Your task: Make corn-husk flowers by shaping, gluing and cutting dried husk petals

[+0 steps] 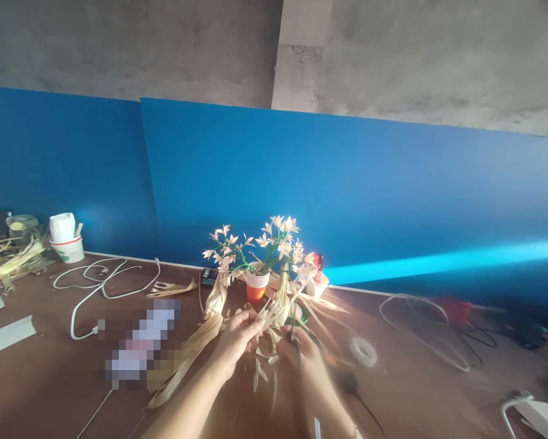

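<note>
My left hand [240,336] is closed, its thumb and fingers pinching a pale piece of dried corn husk [265,317]. Just to the right, my right hand [304,350] is curled round a thin dark tool [293,328] that looks like scissors, smeared by motion. Cut husk petals [259,371] lie on the brown table between and below the hands. Behind them stands an orange and white paper cup [255,288] with green-stemmed flowers [283,235] made of pale petals. A bundle of husk [281,299] rests right of the cup. Longer husk strips [187,360] lie beside my left forearm.
A white tape roll [363,352] lies right of my right hand. White cables [102,283], a white cup [67,249] and a husk pile [15,262] are at the left. A red object [454,310] and cords sit at the right. A blue partition [265,177] borders the table's back.
</note>
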Motion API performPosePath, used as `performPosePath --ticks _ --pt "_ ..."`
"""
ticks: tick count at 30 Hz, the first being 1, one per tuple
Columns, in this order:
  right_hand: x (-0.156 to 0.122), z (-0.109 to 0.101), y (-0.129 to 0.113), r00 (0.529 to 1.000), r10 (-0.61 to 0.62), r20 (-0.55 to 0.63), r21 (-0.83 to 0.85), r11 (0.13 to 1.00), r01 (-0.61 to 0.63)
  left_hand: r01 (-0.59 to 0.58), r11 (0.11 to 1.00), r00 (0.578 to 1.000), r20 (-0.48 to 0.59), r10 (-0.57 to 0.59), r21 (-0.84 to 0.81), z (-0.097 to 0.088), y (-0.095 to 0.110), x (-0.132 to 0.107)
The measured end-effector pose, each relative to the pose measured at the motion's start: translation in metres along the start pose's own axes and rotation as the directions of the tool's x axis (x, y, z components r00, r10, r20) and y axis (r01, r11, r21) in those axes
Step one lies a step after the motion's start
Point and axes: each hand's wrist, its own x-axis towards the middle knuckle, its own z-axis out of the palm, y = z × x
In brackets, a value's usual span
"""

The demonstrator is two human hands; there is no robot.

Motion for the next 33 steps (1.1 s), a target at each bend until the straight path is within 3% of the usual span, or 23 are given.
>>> performPosePath --ticks 4,7,11,18,27,33 --pt "-0.002 -0.002 0.006 0.961 0.118 0.249 -0.127 0.988 -0.088 -0.074 0.997 0.996 -0.044 0.074 0.000 -0.003 0.008 0.000" --pt "-0.004 0.000 0.004 0.944 0.161 0.289 -0.197 0.975 -0.106 -0.041 0.999 0.999 -0.025 0.041 0.019 -0.004 0.009 0.000" --pt "-0.006 0.002 -0.007 0.941 0.095 0.326 -0.208 0.978 -0.027 0.029 0.997 1.000 0.004 -0.030 0.075 -0.005 0.007 0.000" --pt "-0.009 0.003 -0.017 0.954 0.127 0.271 -0.238 0.969 -0.061 0.095 0.989 0.995 -0.002 -0.095 0.114 -0.004 0.010 -0.002" --pt "0.004 -0.002 0.015 0.977 0.121 0.174 -0.323 0.944 -0.059 0.060 0.991 0.998 0.015 -0.062 0.117 -0.004 0.008 0.000" --pt "0.005 -0.001 0.012 0.972 0.168 0.163 -0.319 0.941 -0.109 0.051 0.990 0.999 0.006 -0.052 0.135 -0.005 0.004 0.002"
